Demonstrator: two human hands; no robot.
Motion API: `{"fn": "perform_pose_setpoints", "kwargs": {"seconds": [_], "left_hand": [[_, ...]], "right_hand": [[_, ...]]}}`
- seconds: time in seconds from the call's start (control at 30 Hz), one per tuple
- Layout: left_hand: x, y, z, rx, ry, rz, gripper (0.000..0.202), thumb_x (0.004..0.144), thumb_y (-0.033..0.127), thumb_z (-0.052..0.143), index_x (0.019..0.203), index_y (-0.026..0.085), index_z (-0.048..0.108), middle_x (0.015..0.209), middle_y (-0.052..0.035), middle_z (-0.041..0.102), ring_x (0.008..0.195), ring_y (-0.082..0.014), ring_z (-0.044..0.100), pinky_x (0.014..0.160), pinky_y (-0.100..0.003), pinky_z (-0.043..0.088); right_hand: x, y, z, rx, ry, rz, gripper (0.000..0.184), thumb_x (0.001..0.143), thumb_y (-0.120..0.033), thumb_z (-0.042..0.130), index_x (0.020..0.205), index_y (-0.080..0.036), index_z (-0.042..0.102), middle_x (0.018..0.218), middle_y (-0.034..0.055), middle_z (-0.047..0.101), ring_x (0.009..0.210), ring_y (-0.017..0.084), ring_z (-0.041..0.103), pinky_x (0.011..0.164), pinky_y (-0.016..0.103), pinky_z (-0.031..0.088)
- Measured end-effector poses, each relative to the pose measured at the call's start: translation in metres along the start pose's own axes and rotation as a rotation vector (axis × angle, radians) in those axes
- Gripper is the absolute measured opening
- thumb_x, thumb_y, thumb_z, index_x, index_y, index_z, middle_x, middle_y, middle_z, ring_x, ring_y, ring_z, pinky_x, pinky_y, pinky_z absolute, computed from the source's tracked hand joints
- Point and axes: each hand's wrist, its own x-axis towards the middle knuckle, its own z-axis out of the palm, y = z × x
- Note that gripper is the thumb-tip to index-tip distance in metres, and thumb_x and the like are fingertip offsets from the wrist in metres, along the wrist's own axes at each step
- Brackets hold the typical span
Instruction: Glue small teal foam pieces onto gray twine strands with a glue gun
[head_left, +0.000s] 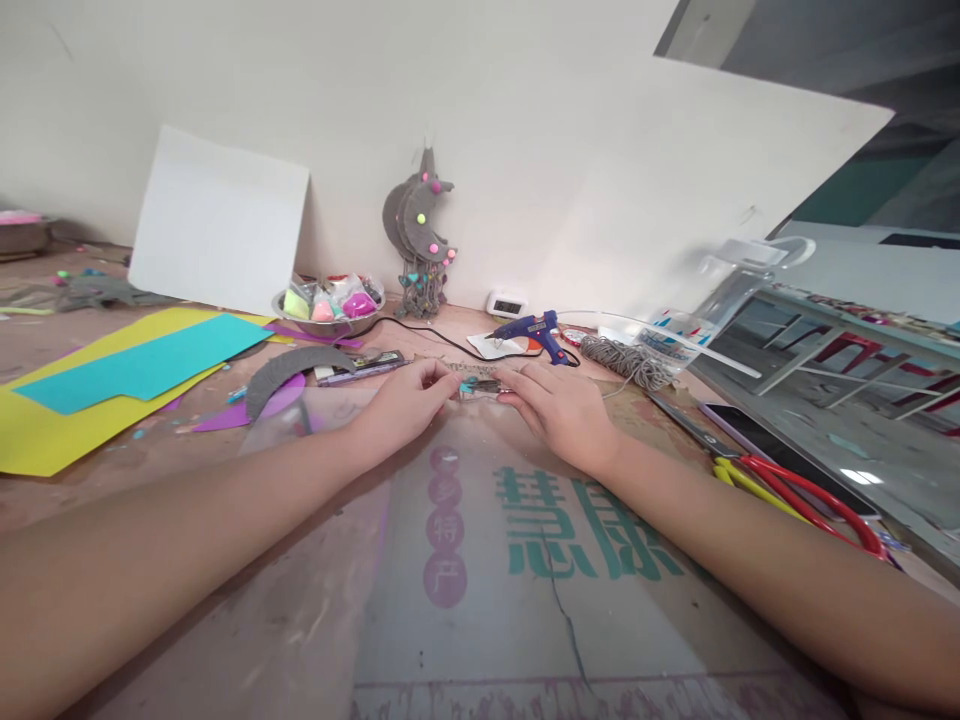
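Pinched at either end by the closed fingertips of the left hand (pixel 405 402) and right hand (pixel 564 410), the small strip (pixel 480 385) is held low toward the table's (pixel 90 490) far edge. Work is judged midway; the glue gun (pixel 534 330) lies unheld beyond.

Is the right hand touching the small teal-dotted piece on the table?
Touching. The head view shows the right hand with its fingertips on the small piece at its right end, no gap.
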Motion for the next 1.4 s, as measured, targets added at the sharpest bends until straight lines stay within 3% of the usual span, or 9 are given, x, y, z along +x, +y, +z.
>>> {"fn": "perform_pose_setpoints", "kwargs": {"seconds": [0.63, 1.0, 1.4], "left_hand": [[0.0002, -0.0006, 0.0004, -0.033, -0.029, 0.036, 0.025, 0.081, 0.037, 0.047, 0.066, 0.017, 0.047, 0.058, 0.0046, 0.045, 0.051, -0.0083, 0.04, 0.049, -0.021, 0.029], [-0.001, 0.0003, 0.0, -0.007, 0.011, 0.039, 0.026, 0.08, 0.039, 0.047, 0.065, 0.018, 0.048, 0.056, 0.0044, 0.046, 0.049, -0.009, 0.039, 0.049, -0.022, 0.029], [-0.0018, -0.0006, -0.0003, -0.015, -0.005, 0.035, 0.027, 0.081, 0.04, 0.046, 0.065, 0.018, 0.047, 0.058, 0.0042, 0.046, 0.052, -0.0092, 0.041, 0.05, -0.022, 0.03]], "right_hand": [[-0.0013, -0.001, 0.0001, -0.004, -0.006, -0.016, 0.027, 0.09, -0.033, 0.045, 0.107, -0.017, 0.058, 0.093, 0.0068, 0.064, 0.086, 0.018, 0.055, 0.073, 0.03, 0.038], [-0.0031, 0.0008, 0.0006, 0.024, 0.017, -0.009, 0.029, 0.089, -0.032, 0.045, 0.11, -0.015, 0.058, 0.085, 0.0075, 0.063, 0.081, 0.018, 0.055, 0.071, 0.03, 0.039], [-0.0028, 0.0006, 0.0018, 0.012, 0.001, 0.0, 0.03, 0.089, -0.032, 0.045, 0.11, -0.015, 0.058, 0.091, 0.0082, 0.064, 0.083, 0.019, 0.055, 0.072, 0.03, 0.04]]}}
